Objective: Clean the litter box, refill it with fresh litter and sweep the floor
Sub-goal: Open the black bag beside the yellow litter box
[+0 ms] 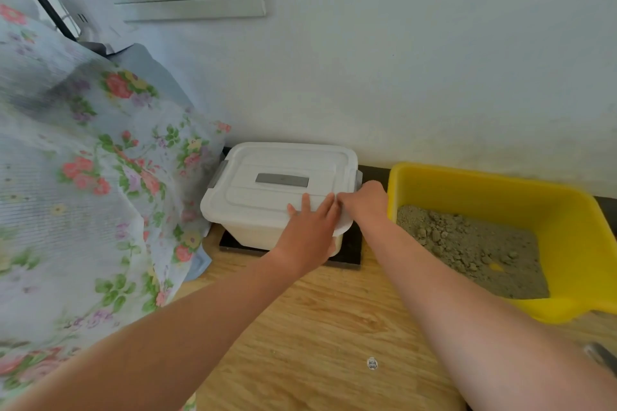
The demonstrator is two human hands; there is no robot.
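Against the wall beside the yellow litter box [467,188], I note the left hand [310,232] pressing flat, fingers released, on the white bin's [253,233] lid [283,160], the right hand [365,202] gripping its edge: opening step, likely needing the latch [359,176] freed.

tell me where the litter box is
Head view, right side: the yellow litter box sits on the floor by the wall, beside the white lidded bin.
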